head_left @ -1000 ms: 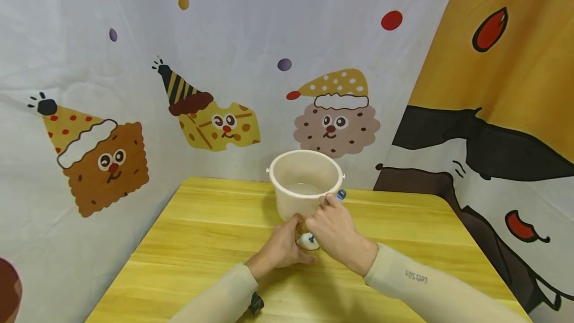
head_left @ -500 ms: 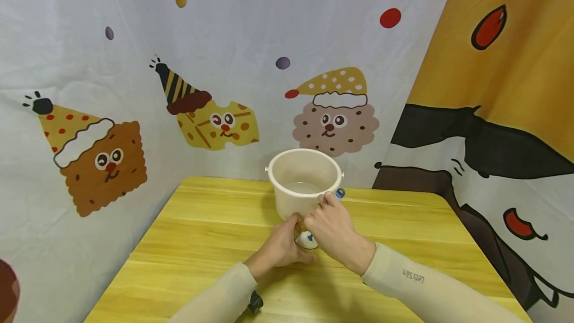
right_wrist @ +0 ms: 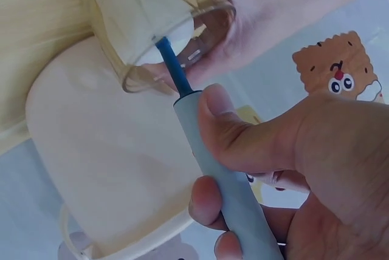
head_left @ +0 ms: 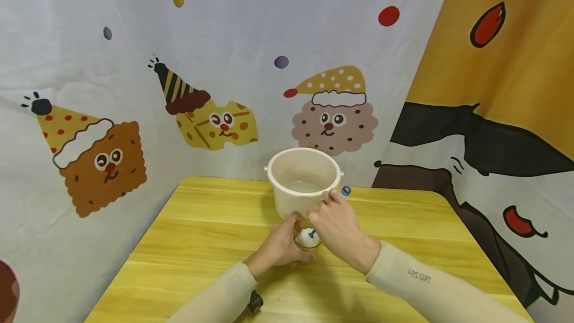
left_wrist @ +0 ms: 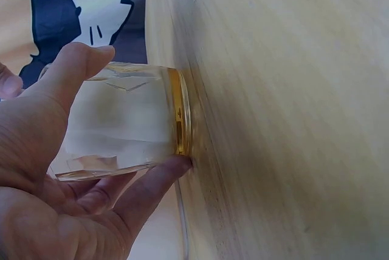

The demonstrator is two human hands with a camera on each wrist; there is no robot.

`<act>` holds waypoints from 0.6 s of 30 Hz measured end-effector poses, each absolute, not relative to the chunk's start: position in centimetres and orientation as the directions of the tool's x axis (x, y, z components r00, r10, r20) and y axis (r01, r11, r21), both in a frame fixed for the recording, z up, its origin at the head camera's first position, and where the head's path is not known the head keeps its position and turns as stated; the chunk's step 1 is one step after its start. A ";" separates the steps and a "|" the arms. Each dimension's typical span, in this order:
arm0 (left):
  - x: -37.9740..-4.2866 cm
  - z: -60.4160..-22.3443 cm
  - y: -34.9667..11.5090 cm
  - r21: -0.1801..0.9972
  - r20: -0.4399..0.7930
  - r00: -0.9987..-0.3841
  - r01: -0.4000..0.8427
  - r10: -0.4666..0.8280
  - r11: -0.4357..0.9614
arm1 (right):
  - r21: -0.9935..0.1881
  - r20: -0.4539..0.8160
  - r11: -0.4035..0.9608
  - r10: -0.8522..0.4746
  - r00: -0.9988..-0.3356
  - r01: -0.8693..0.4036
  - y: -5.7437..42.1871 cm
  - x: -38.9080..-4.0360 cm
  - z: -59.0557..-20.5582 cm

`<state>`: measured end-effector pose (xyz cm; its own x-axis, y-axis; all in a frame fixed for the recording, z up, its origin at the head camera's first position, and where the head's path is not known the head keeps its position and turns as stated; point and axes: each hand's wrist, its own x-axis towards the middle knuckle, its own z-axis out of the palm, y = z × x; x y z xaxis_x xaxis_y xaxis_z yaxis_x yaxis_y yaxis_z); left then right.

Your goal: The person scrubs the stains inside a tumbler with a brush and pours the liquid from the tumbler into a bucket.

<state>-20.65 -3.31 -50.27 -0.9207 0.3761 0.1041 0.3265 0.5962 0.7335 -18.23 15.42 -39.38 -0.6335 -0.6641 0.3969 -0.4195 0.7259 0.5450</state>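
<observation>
My left hand grips a clear, amber-tinted drinking glass around its side. In the left wrist view the glass's amber base is at the wooden tabletop, with a fingertip beside it. My right hand grips the light blue handle of a sponge cup brush. Its dark blue stem runs into the mouth of the glass, where the white sponge head sits inside. The handle's blue looped end sticks out past my right fist. The sponge's lower part is seen only through the glass.
A cream bucket stands right behind the glass, with what looks like some water at its bottom. The wooden table extends to both sides. A printed cloth hangs behind it. A small black object shows beside my left sleeve.
My right hand has shifted slightly right and up with the brush, and more of the blue stem shows above the sponge. The left hand keeps its hold on the glass.
</observation>
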 end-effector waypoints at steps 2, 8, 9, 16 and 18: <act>-20.7 -50.3 -3.3 0.734 0.101 -0.922 0.323 0.374 0.598 | 0.540 0.397 0.727 -0.664 -0.634 -0.424 15.5 -18.2 -39.0; -20.8 -50.5 -3.2 0.731 0.108 -0.923 0.325 0.369 0.600 | 0.507 0.388 0.740 -0.653 -0.650 -0.441 15.7 -18.4 -37.8; -20.8 -50.5 -3.2 0.732 0.109 -0.923 0.326 0.369 0.598 | 0.502 0.385 0.742 -0.651 -0.654 -0.444 15.7 -18.3 -37.6; -20.9 -50.6 -3.3 0.739 0.104 -0.924 0.319 0.368 0.593 | 0.496 0.343 0.739 -0.649 -0.679 -0.456 15.8 -18.3 -36.4; -20.9 -50.6 -3.3 0.739 0.100 -0.926 0.314 0.365 0.596 | 0.496 0.336 0.734 -0.655 -0.677 -0.464 15.7 -18.2 -36.2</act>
